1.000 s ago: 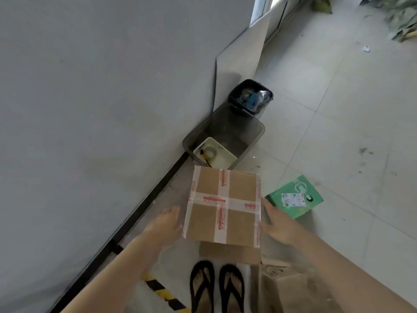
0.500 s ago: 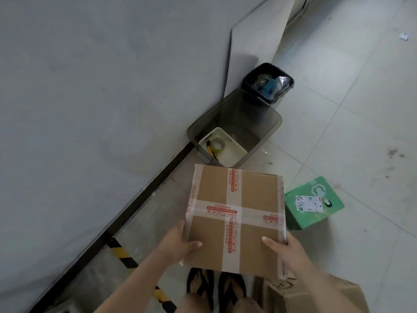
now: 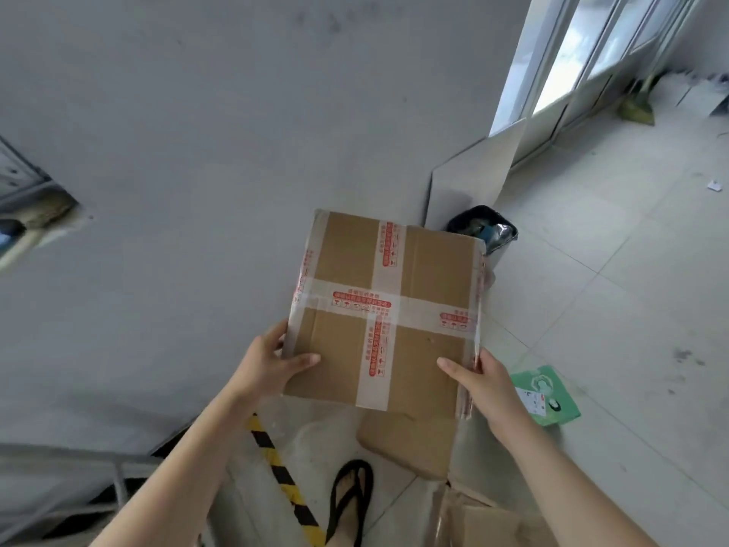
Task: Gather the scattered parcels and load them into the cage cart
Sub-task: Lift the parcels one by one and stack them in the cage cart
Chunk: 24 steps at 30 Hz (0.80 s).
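Wall [image 3: 177, 132], grey and bare, takes up the left and the top of my view. Tiled floor [image 3: 631, 302], pale and scuffed, runs off to the right as far as a tall window [image 3: 584, 49] in the far corner. Between my arms I hold a brown cardboard box [image 3: 418, 278] up off the floor, its top face toward me, crossed by clear tape with red print. My left hand [image 3: 264, 369] grips its near left corner: the thumb lies across the top face and the fingers [image 3: 272, 333] curl round the edge. My right hand [image 3: 487, 382] grips the near right corner in the same way, thumb on top, fingers wrapped round the side. A grey board [image 3: 469, 175] leans against the wall behind the box. Below the box, a flat piece of cardboard [image 3: 410, 444] lies on the floor, and another brown carton [image 3: 497, 523] sits at the bottom edge by my right forearm. Grey metal bars [image 3: 118, 475] show at the lower left; I cannot tell what they belong to. A green parcel [image 3: 546, 392] with a white label lies on the tiles just right of my right hand. A black bin [image 3: 485, 227] stands at the foot of the board, partly hidden by the box's far corner. A yellow and black stripe [image 3: 280, 475] crosses the floor beside my foot in a black sandal [image 3: 349, 503]. A small white scrap [image 3: 714, 186] lies far off on the tiles.
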Available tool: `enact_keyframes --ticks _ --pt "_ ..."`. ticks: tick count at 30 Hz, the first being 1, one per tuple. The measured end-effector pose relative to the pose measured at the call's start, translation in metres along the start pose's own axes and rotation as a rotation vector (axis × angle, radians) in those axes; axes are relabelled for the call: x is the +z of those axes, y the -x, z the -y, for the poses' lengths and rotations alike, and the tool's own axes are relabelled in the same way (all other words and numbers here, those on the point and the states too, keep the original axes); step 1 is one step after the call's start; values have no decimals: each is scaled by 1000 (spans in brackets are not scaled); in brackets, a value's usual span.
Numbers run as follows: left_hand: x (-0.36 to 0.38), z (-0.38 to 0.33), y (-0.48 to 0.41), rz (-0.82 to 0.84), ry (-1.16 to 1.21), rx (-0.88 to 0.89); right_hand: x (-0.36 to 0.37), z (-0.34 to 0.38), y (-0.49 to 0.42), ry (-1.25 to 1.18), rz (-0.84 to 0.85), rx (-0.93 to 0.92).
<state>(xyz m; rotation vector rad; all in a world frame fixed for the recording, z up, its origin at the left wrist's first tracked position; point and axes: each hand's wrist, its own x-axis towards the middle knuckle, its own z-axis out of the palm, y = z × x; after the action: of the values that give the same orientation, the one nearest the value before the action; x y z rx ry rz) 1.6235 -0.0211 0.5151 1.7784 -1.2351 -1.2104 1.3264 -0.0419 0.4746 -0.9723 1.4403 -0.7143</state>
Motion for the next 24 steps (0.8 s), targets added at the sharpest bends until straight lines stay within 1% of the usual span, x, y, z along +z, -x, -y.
enact_keyframes --ticks 4,7,10,15,18,22,24 --pt "-2 -12 103 -181 214 62 -3 21 54 5 71 -183" --pt "-7 -21 183 -310 306 123 2 35 103 -16 134 -290" --pt "-20 -21 264 -396 379 176 20 52 158 -44 257 -372" --pt "-41 -5 385 -522 564 162 62 65 245 -119 466 -515" --pt "-51 11 460 -618 616 169 91 63 295 -159 606 -550" --pt "-60 37 554 -712 658 209 136 59 360 -172 819 -527" --pt "-65 53 601 -758 650 231 163 52 394 -177 895 -523"
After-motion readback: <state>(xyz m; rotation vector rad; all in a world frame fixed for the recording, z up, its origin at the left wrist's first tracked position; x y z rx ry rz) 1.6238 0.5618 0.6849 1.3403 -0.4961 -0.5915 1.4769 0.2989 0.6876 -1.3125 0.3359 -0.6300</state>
